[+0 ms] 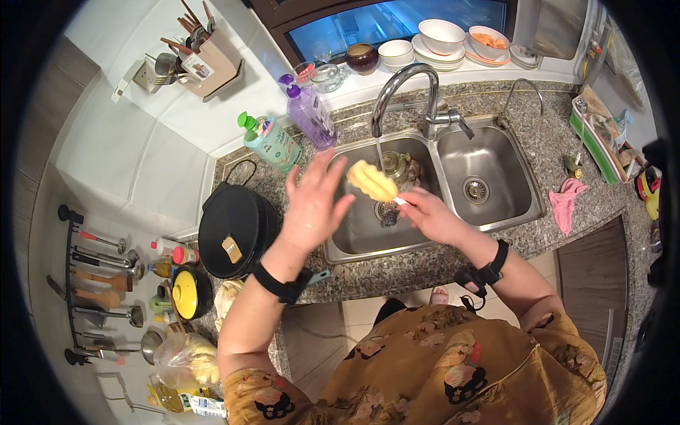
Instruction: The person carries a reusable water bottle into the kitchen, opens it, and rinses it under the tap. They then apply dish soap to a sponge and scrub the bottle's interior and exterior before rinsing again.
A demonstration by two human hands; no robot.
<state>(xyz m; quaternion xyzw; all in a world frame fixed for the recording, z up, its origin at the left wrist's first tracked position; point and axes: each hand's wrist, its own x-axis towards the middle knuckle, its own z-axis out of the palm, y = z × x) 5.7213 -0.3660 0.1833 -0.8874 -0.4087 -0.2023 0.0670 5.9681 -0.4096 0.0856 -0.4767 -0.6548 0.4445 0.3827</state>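
Note:
My right hand (427,212) grips the thin white handle (400,201) of a yellow, wavy-edged object (373,180). Whether that is a sponge brush or a piece of food, I cannot tell. It is held over the left basin (350,228) of a steel double sink. A thin stream of water falls from the chrome faucet (433,85), close to the yellow object's far side. My left hand (313,199) is raised over the basin's left rim, wet, its fingers spread and holding nothing. Deeper in the basin lies a clear greenish glass vessel (394,163), partly hidden.
A green-capped bottle (273,143) and a purple pump bottle (313,117) stand behind my left hand. Left of it sits a black lidded appliance (239,228). Bowls (441,37) line the sill. A pink cloth (567,204) lies right of the right basin (483,170).

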